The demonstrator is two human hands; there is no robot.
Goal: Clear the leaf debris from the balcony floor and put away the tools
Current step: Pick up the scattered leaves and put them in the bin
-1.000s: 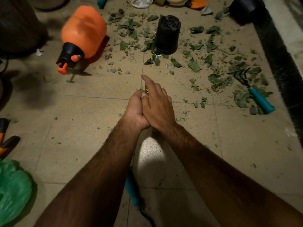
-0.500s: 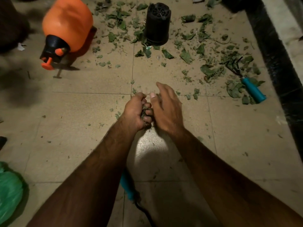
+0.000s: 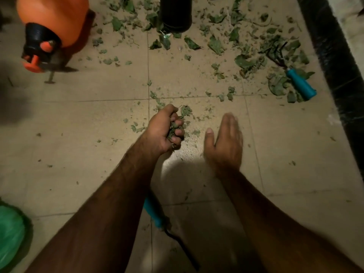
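Observation:
My left hand (image 3: 164, 129) grips a fistful of green leaf bits (image 3: 173, 131) just above the beige tile floor (image 3: 98, 154). To its right my right hand (image 3: 224, 142) is held flat and open, empty and slightly blurred. More leaf debris (image 3: 216, 44) lies scattered across the tiles farther ahead. A hand rake with a teal handle (image 3: 300, 84) lies among the leaves at the right. Partly hidden under my left forearm is another teal-handled tool (image 3: 155, 215) with a black shaft.
An orange pressure sprayer (image 3: 49, 26) lies on its side at the upper left. A black plastic pot (image 3: 175, 14) lies at the top centre. A green bag (image 3: 9, 233) sits at the lower left edge. A black strip (image 3: 334, 62) borders the floor on the right.
My hands were pressed together over the leaf bits. They have drawn apart: the left now holds the gathered leaves and the right has swung out to the right, open.

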